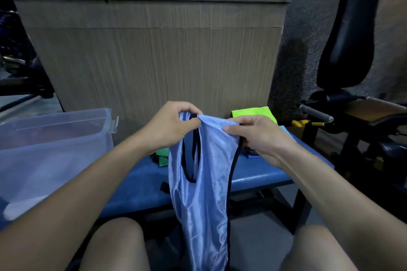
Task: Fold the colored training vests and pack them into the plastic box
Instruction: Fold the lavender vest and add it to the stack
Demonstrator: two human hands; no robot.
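Blue vest (198, 193) dangles between the knees, pinched at its top by the left hand (174, 126) and the right hand (253, 136), close together. Slippery mesh: a loose pinch could drop it to the floor. Beyond, on the blue bench (259, 173), a green vest (163, 158) sits half hidden behind the cloth. Plastic box (55, 138) waits left, contents unclear. Lime vest (255, 114) lies far right.

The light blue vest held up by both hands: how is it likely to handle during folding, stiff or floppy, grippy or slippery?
Probably very floppy: the light blue vest hangs limp from the left hand and right hand. Its sheen suggests slick fabric, so folds may slide apart. It looks thin and light, since fingertip pinches appear to carry it.
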